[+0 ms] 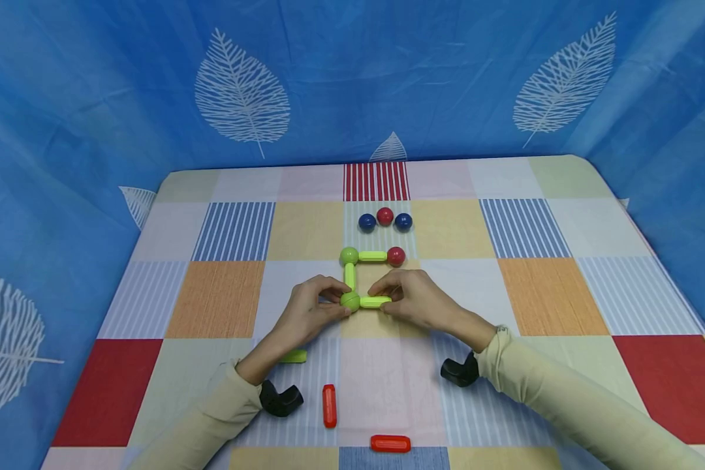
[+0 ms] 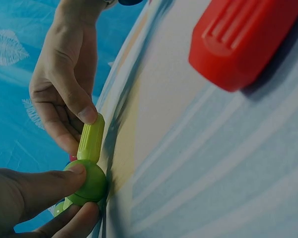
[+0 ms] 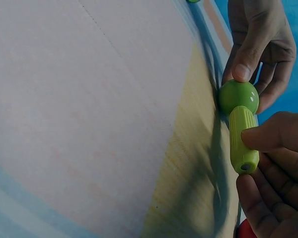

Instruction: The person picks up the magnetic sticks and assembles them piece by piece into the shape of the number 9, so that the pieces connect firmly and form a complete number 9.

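Note:
My left hand (image 1: 311, 305) pinches the near green ball (image 1: 350, 301) between thumb and fingers. Fingers and thumb of my right hand (image 1: 417, 297) grip a yellow-green rod (image 1: 375, 302), whose left end meets that ball. In the right wrist view, the rod's free end shows a small grey metal disc (image 3: 245, 167). From the near ball another yellow-green rod (image 1: 350, 277) runs away to a far green ball (image 1: 349, 255). There a third rod (image 1: 373, 256) extends right to a red ball (image 1: 396, 256), so the pieces make a squared C shape.
Behind the shape sit two blue balls (image 1: 367, 222) and a loose red ball (image 1: 384, 216). Two red rods (image 1: 329, 406) lie nearer me on the patchwork cloth. A green rod (image 1: 294, 356) is partly hidden by my left arm. Black wrist-worn pieces (image 1: 459, 371) hang beside both sleeves.

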A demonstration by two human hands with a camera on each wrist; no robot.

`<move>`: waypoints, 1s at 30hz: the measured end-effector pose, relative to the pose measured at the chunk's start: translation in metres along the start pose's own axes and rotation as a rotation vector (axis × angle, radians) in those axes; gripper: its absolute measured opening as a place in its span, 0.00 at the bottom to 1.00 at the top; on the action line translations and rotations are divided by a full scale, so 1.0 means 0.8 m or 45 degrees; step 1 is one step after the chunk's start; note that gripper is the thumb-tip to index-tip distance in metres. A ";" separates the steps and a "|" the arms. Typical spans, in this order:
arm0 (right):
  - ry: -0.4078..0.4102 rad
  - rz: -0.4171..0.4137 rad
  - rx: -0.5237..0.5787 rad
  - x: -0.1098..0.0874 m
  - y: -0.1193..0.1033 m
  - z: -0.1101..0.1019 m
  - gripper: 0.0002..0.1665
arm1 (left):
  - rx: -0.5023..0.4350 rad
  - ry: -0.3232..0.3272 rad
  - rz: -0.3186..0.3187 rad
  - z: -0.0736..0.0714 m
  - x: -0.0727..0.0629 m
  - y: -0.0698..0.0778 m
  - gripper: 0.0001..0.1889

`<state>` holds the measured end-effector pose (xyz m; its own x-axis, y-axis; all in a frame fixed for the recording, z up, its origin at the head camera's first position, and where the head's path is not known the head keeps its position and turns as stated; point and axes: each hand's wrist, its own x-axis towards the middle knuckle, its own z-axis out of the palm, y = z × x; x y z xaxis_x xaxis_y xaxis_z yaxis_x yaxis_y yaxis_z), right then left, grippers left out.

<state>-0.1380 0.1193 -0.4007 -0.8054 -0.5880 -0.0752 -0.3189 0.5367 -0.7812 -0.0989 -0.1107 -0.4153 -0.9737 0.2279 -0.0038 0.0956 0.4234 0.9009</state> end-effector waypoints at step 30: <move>-0.014 -0.069 -0.054 -0.120 -0.035 0.018 0.18 | -0.016 0.013 -0.006 0.002 -0.004 0.000 0.15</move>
<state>-0.0442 0.1522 -0.3807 -0.7806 -0.6237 -0.0404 -0.3833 0.5288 -0.7572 -0.0954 -0.1101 -0.4164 -0.9761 0.2171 -0.0042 0.0880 0.4133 0.9063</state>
